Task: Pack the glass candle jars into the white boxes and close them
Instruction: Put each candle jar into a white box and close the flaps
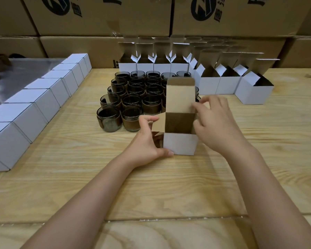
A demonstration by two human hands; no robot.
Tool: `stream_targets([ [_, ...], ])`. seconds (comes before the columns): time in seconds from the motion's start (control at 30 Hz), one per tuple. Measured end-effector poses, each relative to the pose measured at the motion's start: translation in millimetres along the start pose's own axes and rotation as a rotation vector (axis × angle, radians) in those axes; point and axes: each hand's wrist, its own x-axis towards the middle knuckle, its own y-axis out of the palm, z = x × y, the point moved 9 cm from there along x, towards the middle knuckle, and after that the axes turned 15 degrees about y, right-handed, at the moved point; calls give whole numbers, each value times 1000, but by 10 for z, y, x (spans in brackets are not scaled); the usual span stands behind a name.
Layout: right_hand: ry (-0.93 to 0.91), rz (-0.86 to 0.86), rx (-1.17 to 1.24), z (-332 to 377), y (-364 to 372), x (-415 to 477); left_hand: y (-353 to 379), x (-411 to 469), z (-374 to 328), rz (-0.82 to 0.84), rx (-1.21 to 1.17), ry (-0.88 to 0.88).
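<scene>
Some jars [196, 91] hidden behind box [180, 144], carton logos [203, 8] cropped

closed boxes [48, 92]: 9 | open boxes [253, 95]: 9 | jars [109, 121]: 25 | rear rows overlap, counts approximate

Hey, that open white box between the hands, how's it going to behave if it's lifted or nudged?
The open white box is thin cardboard, so it is probably light and easily dented. With its tall lid flap upright, a high push might tip it.
</scene>
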Motion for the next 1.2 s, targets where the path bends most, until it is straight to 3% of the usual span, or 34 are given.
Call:
stream_targets([
  [0.07, -63, -187, 25, 279, -271, -94, -2, 5, 8, -7, -4, 0],
  [0.13, -163, -168, 252, 653, -380, -136, -10, 7, 21, -13, 4, 6],
  [0.2, -285, 43, 282, 1083, -203, -59, -17, 10, 43, -6, 52, 12],
  [0.3, -419, 301, -15, 1487, 230, 157, -32, 8, 73, 1, 81, -19],
  [0.47, -534, 541, -367, 1578, 689, 458, -36, 12, 23, -8, 60, 25],
  [0.7, -438, 578, -130, 1657, 809, 548, -37, 21, 42, -18, 102, 32],
  [0.8, -369, 530, -102, 1630, 843, 574, -40, 24, 37, -15, 103, 47],
  [0.97, -346, 595, -57, 1608, 808, 569, -53, 27, 11, -18, 122, 56],
  [1.2, -284, 660, 228, 1502, 207, 714, -12, -2, -1, 23, -15, 9],
])
